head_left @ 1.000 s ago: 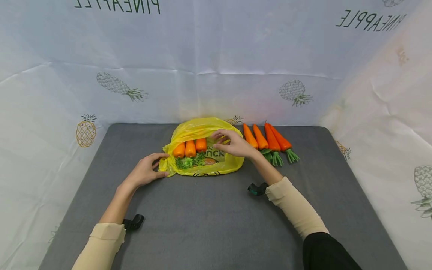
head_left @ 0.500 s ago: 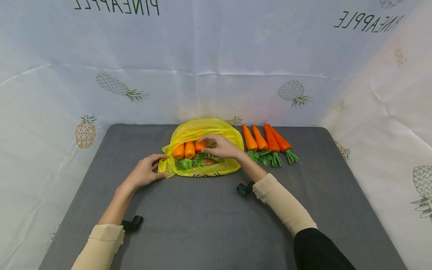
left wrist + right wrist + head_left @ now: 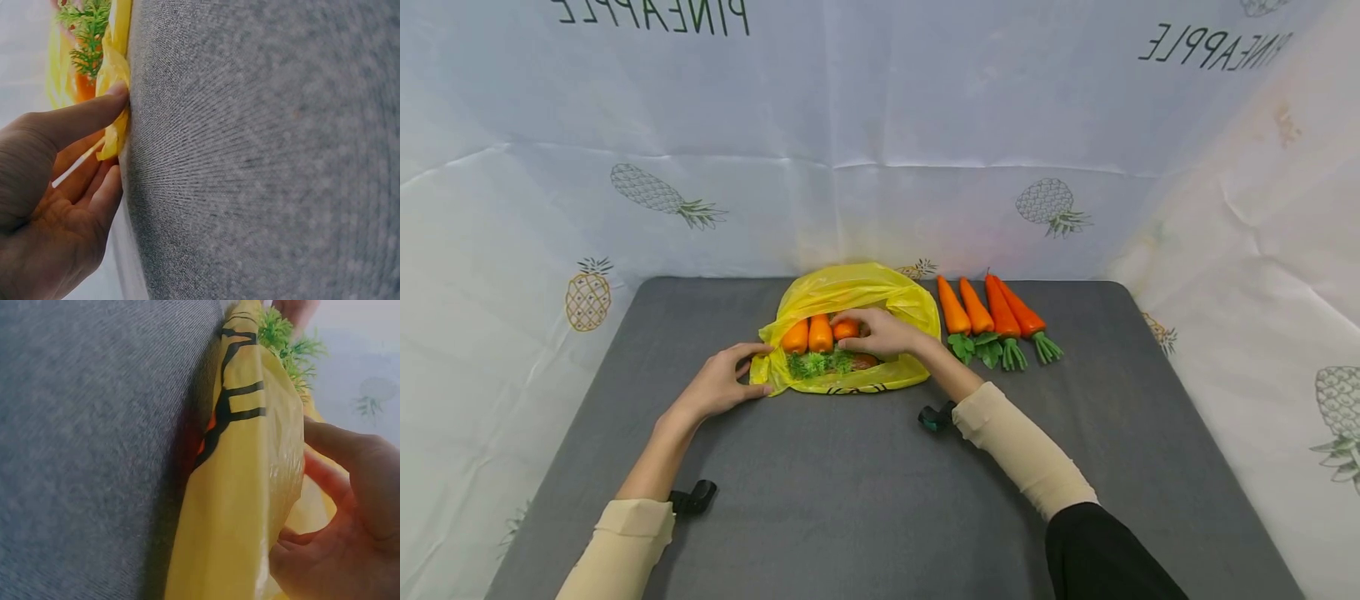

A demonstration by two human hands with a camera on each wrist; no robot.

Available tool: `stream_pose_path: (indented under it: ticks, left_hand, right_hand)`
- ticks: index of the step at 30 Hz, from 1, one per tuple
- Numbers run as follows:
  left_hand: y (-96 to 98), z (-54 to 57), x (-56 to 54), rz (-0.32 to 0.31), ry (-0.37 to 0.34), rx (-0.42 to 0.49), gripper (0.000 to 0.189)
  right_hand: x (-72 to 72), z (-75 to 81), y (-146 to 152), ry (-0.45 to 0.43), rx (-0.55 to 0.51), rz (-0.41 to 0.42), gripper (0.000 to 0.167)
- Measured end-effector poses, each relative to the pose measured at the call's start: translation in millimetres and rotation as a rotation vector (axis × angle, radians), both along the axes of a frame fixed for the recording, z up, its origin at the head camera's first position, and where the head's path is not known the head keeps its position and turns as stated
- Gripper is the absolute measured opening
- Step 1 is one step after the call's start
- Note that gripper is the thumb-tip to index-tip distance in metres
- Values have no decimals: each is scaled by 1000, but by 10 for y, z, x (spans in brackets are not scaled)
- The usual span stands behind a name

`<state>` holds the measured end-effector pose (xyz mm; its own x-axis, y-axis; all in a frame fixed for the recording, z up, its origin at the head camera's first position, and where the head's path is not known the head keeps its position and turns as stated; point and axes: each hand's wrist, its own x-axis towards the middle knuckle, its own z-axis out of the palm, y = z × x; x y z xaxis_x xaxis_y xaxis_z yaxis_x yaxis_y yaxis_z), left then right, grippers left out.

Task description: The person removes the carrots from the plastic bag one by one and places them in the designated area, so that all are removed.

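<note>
On the table lies a yellow plastic bag (image 3: 865, 277), its mouth facing me. Inside, two orange carrots (image 3: 807, 335) lie side by side with feathery green leaves (image 3: 809, 365) in front of them. My right hand (image 3: 886, 335) reaches into the opening. Its thumb and fingers pinch a third carrot (image 3: 846, 329), the rightmost one. In the right wrist view the bag's wall (image 3: 244, 450) hides the thumb tip and the carrot. My left hand (image 3: 724, 382) holds the bag's left edge, with the thumb (image 3: 94, 115) pressed on the yellow film.
Several carrots (image 3: 1000, 308) with green tops lie in a row right of the bag, near the back edge. A reddish-brown rounded thing (image 3: 862, 362) shows inside the bag. Behind the grey table (image 3: 820, 483) hangs a white pineapple-print cloth (image 3: 850, 208).
My right hand has moved left and slightly down inside the bag, from beside the rightmost carrot onto it. That carrot now shows its rounded end more. The left hand stays on the bag's edge.
</note>
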<state>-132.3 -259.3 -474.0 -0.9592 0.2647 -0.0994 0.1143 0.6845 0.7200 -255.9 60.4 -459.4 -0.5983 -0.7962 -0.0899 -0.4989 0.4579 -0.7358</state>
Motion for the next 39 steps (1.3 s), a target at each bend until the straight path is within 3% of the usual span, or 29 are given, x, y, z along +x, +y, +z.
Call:
stream_pose_path:
  ticks: [6,15,30,39]
  left_hand:
    - [-12,-2,4,-3,1,-5,66]
    - [-2,-2,-3,4,4,-13,66]
    - [11,27,-8,15,-11,-12,67]
    - [20,42,1,14,-1,1,66]
  right_hand:
    - [43,7,12,2,-30,-18,33]
    - [90,147,109,-182,-146,-79,36]
    - [442,420,272,-181,-138,113,31]
    - [661,576,379,-207,-130,170,33]
